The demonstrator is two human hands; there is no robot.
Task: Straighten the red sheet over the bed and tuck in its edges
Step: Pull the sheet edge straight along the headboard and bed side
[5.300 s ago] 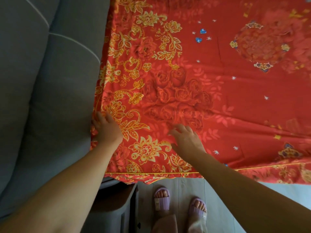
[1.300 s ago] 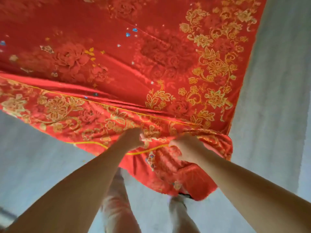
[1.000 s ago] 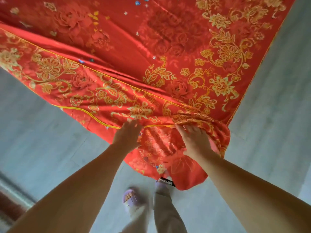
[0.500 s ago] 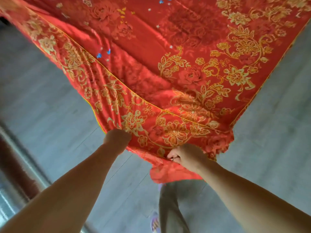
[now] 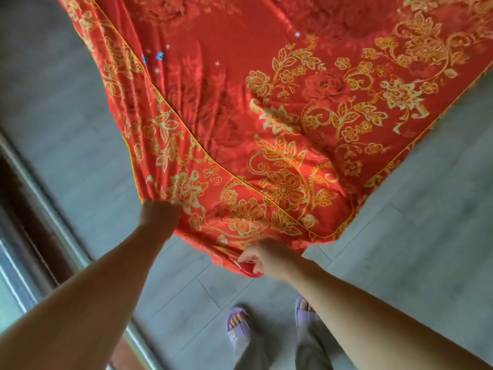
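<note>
at the bed's corner, the left hand and right hand each gripped the red sheet, newly pulled taut after bunching; tucking remained.

Bed fully covered by the red sheet; no mattress or frame visible. Sheet cut off by top and right edges. Left hand: fingers buried in bunched fabric, grip itself not visible. Right hand: fingertips partly hidden in the corner fold. Both arms cut by bottom edge. Metal rail at left blurred, can't tell what it is.
</note>
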